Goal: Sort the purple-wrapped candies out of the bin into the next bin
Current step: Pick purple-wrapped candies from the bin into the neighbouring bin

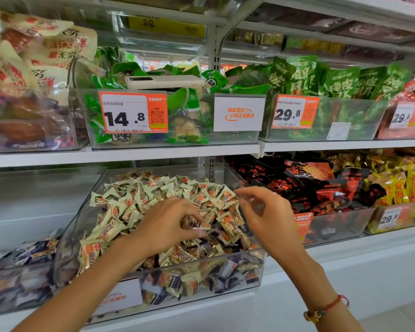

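Left hand (170, 221) pinching a small candy (201, 227) between fingertips, colour blurred, low over the middle bin (153, 279). Right hand (266, 212) raised, fingers loosely curled, apparently holding nothing. Purple-wrapped candies (209, 248) just below and right of the left grip; next bin (22, 279) off to its left, nearer the left hand.

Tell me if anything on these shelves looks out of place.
Yes. A white phone-like slab lies flat on the green snack packs in the upper clear bin, which isn't stock. Below, dark purple-wrapped candies sit mixed among the cream ones in the candy bin, near the front.
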The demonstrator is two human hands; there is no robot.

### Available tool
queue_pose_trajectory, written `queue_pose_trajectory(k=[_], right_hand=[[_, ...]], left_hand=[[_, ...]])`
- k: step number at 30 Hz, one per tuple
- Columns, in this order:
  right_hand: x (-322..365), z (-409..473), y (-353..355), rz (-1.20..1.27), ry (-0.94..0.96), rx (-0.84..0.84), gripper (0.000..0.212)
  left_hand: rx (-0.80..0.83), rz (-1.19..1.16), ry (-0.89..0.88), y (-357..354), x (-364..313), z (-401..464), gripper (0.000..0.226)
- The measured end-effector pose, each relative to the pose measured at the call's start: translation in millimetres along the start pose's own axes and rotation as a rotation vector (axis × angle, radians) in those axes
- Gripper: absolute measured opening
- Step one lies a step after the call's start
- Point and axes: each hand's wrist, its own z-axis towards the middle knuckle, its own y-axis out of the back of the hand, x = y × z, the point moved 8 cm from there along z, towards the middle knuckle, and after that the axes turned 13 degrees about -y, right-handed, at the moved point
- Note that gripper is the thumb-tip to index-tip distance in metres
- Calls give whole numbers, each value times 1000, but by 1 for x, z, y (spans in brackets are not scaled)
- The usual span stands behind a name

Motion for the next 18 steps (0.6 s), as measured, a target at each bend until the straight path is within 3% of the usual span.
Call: queue_pose_trajectory(k=[3, 5, 8, 10, 12, 15, 18], right_hand=[[6, -6, -25, 183, -84, 242, 21], [6, -11, -41, 291, -175, 371, 33], [15, -14, -47, 440, -187, 376, 18], [18, -13, -40, 504, -180, 276, 13], [10, -8, -30, 472, -195, 145, 19], [-9, 1, -17, 538, -322, 31, 24], [-15, 2, -15, 704, -416, 40, 19]], left_hand=[[-240, -189, 98, 23, -4, -13, 34], [-359, -418, 126, 27, -10, -16, 36], [-483, -641, 138, 24, -19, -12, 23], [-520, -744, 148, 18, -20, -8, 33], [-408, -601, 158, 7, -17, -2, 45], [14, -35, 87, -20, -14, 8, 43], [231, 143, 9, -43, -14, 14, 34]])
